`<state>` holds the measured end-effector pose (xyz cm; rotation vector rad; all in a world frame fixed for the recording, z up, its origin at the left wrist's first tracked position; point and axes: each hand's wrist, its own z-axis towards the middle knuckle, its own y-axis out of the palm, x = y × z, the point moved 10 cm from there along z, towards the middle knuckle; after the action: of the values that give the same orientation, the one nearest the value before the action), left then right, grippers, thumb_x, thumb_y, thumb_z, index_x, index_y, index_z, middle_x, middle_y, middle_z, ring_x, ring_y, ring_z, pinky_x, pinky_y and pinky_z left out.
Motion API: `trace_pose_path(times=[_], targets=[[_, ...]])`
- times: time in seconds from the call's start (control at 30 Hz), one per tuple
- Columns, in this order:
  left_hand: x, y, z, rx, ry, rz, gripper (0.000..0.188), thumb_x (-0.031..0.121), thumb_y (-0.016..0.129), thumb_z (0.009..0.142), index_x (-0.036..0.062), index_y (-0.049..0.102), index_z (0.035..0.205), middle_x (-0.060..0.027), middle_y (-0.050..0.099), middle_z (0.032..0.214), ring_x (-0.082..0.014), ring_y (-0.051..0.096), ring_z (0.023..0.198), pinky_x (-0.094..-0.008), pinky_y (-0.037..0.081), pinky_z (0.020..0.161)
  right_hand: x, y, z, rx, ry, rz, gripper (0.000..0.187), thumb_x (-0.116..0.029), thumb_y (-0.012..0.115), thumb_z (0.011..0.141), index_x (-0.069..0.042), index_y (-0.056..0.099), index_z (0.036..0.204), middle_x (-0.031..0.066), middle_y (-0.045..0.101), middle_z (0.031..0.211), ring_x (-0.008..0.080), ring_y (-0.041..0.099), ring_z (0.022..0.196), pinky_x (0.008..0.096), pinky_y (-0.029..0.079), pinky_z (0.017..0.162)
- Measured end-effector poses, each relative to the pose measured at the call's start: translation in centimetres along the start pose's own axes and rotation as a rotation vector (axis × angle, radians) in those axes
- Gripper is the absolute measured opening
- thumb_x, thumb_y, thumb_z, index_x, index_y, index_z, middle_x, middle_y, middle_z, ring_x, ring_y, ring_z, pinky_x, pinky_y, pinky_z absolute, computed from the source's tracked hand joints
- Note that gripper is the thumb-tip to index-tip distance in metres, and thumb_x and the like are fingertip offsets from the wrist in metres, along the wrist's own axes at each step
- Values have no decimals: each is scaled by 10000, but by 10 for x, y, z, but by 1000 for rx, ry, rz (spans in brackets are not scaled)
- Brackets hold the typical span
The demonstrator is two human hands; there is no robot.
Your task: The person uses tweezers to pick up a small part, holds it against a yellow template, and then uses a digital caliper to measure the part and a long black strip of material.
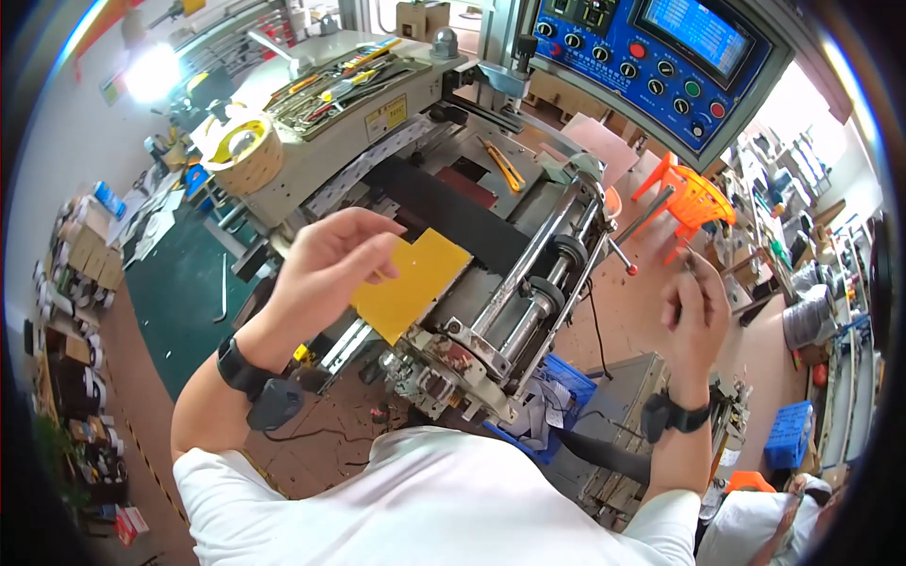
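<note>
My left hand [340,255] hangs at the left edge of a flat yellow sheet [415,283], its thumb and forefinger apart and the other fingers bent; fingertips overlap the sheet, but a grip on it is not visible. The sheet lies across the near end of a machine, partly over a wide black strip [453,212] on the bed. Off to the right, away from the machine's rollers [543,292], my right hand [696,307] is raised with its fingers curled in. What they hold, if anything, I cannot make out. Each wrist wears a dark band.
An orange-handled cutter [502,165] lies on the machine bed. Tools fill a tray [344,90] behind my left hand, beside tape rolls [241,151]. A blue control panel [651,71] overhangs the back right. A lever with a red tip [630,268] juts out right; a blue crate [547,406] stands below.
</note>
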<state>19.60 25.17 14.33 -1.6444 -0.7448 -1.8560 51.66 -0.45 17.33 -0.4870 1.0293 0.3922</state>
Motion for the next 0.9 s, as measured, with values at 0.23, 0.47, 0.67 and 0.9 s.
trace_pose_path(times=[0.23,0.47,0.67,0.9], targets=[[-47,23,67,-334,-33,379,234,151,617,969,-15,620,1133,-74,667,1035,-141,662,917,-265,532,779,-7,149,8,-382,-3,-153,183,-75,614,939,5,652,1099,28,668,792,51,581,606,201,445,538],[-73,29,83,-304,481,916,303,136,626,913,4,621,1187,-158,608,1257,-329,543,1215,-400,445,1014,9,210,6,-498,-215,-491,164,-86,668,878,10,678,1010,127,694,828,192,664,702,300,508,628],[-97,30,75,-358,581,1009,365,136,628,899,59,605,1255,-150,534,1377,-349,412,1371,-452,368,1116,23,230,9,-509,-291,-639,179,-116,675,835,-7,692,976,180,687,858,343,664,774,401,525,699],[-92,34,74,-378,590,1058,425,180,629,907,85,581,1318,-191,465,1438,-392,398,1370,-485,332,1140,29,257,6,-610,-356,-781,134,-120,682,822,-21,698,911,144,686,821,323,660,777,418,520,706]])
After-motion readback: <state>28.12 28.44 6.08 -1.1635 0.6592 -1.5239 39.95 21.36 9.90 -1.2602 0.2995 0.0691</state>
